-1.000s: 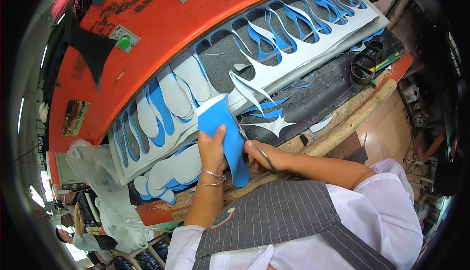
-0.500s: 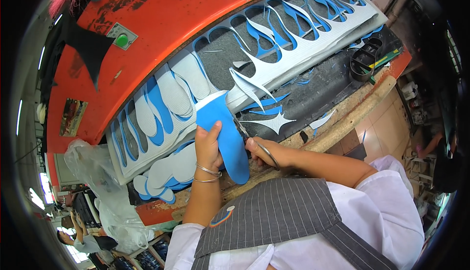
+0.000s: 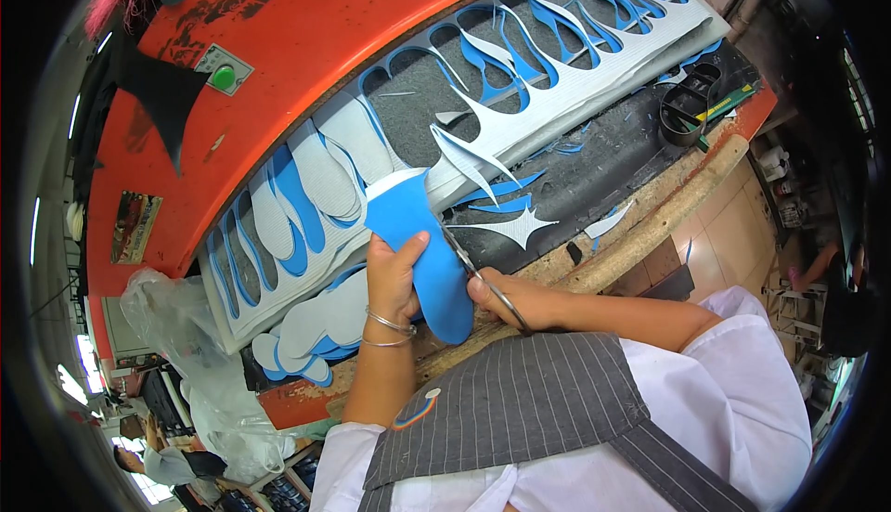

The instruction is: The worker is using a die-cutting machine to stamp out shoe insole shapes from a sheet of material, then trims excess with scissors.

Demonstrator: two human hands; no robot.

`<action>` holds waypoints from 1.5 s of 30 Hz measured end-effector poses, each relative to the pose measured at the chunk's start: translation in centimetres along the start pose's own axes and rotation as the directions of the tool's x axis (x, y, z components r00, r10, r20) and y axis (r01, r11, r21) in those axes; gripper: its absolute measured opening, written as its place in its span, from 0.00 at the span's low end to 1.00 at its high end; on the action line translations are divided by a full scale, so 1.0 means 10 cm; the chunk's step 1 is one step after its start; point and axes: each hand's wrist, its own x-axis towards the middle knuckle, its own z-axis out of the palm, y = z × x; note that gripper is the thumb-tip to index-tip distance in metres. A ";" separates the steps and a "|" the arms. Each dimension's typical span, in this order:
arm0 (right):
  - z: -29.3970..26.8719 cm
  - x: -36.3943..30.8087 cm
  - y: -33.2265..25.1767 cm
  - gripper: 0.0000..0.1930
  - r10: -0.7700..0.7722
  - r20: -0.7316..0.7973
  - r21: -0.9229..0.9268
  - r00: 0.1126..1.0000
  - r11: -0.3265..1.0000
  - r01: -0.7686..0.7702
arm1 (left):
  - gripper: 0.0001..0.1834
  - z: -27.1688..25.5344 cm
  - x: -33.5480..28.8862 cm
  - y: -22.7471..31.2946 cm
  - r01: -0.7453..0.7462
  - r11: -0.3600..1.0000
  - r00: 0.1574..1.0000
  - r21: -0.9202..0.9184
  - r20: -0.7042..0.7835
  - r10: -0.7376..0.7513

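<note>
My left hand grips a blue insole piece, thumb on its blue face and fingers behind it. The piece has a rounded lower end and a white strip along its upper edge. In my right hand is a pair of scissors, with the blades along the insole's right edge and a handle loop by my wrist. Just beyond lies a star-shaped white offcut beside blue slivers. Several cut insoles are piled left of my left hand.
A white and blue layered sheet with cut-out openings covers the dark bed of a red machine. A black cutting die sits at the right by a green and yellow tool. Clear plastic hangs at the left; a person is behind.
The scissors have swung slightly, and their blades look closer together along the insole's edge. My left hand keeps its grip with little movement. The whole view has shifted slightly.
</note>
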 end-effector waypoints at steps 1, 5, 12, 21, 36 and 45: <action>0.01 -0.02 -0.01 0.50 -0.019 -0.033 -0.041 0.999 0.999 0.018 | 0.23 0.01 -0.01 0.00 0.007 1.000 1.000 0.007 0.003 -0.007; 0.06 0.02 0.01 0.50 0.002 -0.022 -0.042 1.000 0.999 -0.003 | 0.23 0.02 -0.02 -0.04 0.052 0.998 0.999 0.027 -0.002 -0.052; 0.12 0.10 0.08 0.50 -0.038 -0.059 -0.085 0.998 0.996 0.033 | 0.23 0.01 -0.05 -0.07 0.039 0.997 0.999 0.062 0.003 -0.040; 0.20 0.16 0.11 0.44 -0.100 -0.216 -0.068 0.971 0.994 0.087 | 0.22 0.08 -0.04 -0.11 -0.001 1.000 0.999 0.027 -0.036 0.002; 0.09 0.31 0.14 0.35 -0.077 -0.291 -0.068 0.953 0.996 0.060 | 0.22 0.00 -0.01 -0.24 0.032 0.999 0.999 -0.018 -0.026 -0.033; -0.13 0.40 0.14 0.42 -0.094 -0.228 -0.104 0.969 0.992 0.071 | 0.21 -0.05 -0.03 -0.27 0.097 0.989 0.995 -0.115 0.011 -0.096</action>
